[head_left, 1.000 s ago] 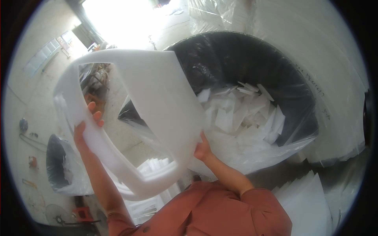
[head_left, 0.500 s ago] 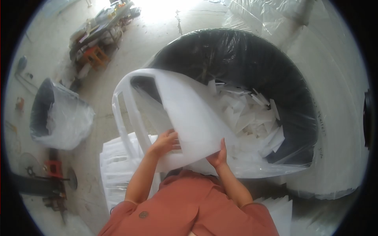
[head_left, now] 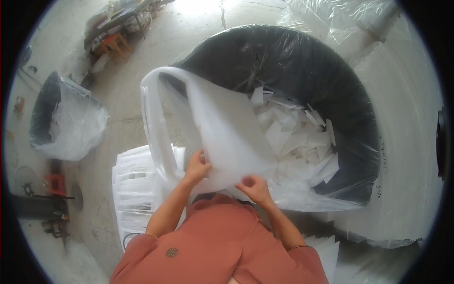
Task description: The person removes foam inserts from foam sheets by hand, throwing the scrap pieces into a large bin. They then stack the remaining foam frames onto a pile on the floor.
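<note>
The fingers (head_left: 202,155) of a person's left hand (head_left: 196,169) grasp the inner edge of a bent, white sheet (head_left: 229,128) with cut-out openings, while those of the right hand (head_left: 257,189) curl together at its lower edge — whether they grip it cannot be told. The sheet arches in front of the person's rust-colored shirt (head_left: 208,241), partly across a large, dark-walled container (head_left: 331,71) holding white offcuts (head_left: 302,135). A stack of slotted white pieces (head_left: 137,189) lies on the left — beyond it, a smaller container (head_left: 80,125) and an orange stool (head_left: 115,46) on the floor (head_left: 125,113).
</note>
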Demonstrator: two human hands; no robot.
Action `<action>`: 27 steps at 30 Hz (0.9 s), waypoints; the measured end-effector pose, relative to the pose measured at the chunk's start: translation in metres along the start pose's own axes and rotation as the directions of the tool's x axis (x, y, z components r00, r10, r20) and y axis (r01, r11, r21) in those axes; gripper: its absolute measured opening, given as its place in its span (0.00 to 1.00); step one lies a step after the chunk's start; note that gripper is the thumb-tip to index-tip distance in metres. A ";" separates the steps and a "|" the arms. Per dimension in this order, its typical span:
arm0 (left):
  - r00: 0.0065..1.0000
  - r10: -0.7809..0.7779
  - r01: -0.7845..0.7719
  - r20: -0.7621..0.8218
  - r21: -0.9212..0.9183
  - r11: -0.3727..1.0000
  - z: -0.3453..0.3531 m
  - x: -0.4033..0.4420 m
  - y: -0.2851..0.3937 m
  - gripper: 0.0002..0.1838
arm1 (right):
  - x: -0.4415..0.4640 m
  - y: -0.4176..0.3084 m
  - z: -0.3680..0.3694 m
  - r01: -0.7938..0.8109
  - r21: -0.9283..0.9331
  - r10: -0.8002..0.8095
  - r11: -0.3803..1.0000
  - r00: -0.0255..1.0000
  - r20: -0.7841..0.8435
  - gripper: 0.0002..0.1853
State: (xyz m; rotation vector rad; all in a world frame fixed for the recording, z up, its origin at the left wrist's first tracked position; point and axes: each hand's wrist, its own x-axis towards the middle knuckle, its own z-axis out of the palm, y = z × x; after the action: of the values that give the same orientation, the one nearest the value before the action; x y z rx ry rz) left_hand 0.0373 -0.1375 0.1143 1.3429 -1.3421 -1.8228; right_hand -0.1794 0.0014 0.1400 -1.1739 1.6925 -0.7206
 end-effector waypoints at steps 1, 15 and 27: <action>1.000 0.010 -0.009 0.022 -0.084 0.996 -0.003 -0.003 0.001 0.30 | 0.009 -0.009 0.007 0.353 -0.055 -0.357 0.934 0.913 -0.196 0.41; 0.989 -0.140 0.108 -0.038 -0.448 0.887 -0.028 0.034 0.030 0.25 | 0.069 -0.025 0.054 0.592 -0.294 -0.658 0.750 0.712 -0.244 0.24; 0.985 -0.104 0.076 -0.141 -0.187 0.979 -0.050 0.070 0.024 0.36 | 0.084 -0.008 -0.084 0.347 0.820 0.219 0.455 0.849 -0.481 0.32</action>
State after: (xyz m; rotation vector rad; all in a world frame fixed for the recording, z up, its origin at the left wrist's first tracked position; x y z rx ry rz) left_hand 0.0523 -0.2247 0.1057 1.4312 -1.0277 -1.8143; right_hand -0.2629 -0.0826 0.1502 -0.2327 1.2772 -1.8598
